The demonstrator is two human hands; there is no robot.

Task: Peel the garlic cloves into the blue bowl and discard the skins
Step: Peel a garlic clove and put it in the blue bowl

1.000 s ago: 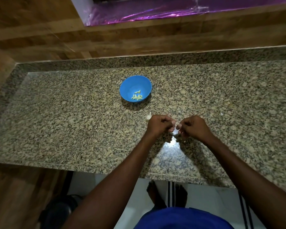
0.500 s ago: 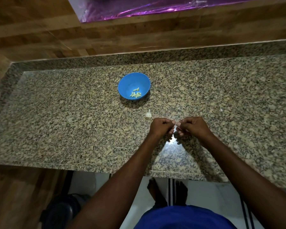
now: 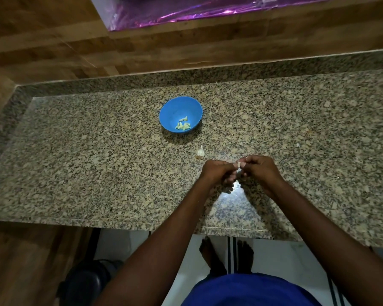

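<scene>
- Since a second ago my hands have hardly shifted on the counter; they stay together near the front edge, and the pale bit between my fingertips now shows higher, at the far side of the knuckles. The small garlic piece on the counter, half hidden by my left hand before, lies in full view.
- Left hand [image 3: 217,173]: fingers curled, thumb and fingertips pinching one end of the garlic clove [image 3: 238,165].
- Right hand [image 3: 260,171]: fingers curled too, pinching the other end of that clove. Whether I have skin or flesh under the nails I cannot tell; it is too small.
- Just far-left of my left hand, apart from it: a small garlic piece [image 3: 200,152], papery and seemingly unpeeled, lying on the granite counter [image 3: 75,162].
- Farther off, toward the back: the blue bowl [image 3: 180,114], upright, with a few peeled cloves [image 3: 182,124] at its near-right side.
- A pale fleck [image 3: 298,145] on the counter to the far right may be shed skin; not sure.
- On the floor to the near left, a dark round bin [image 3: 86,283], perhaps where the skins go.
- Progress, as I judge it: several cloves done, one in hand mid-peel, at least one piece waiting. Skins not yet cleared.
</scene>
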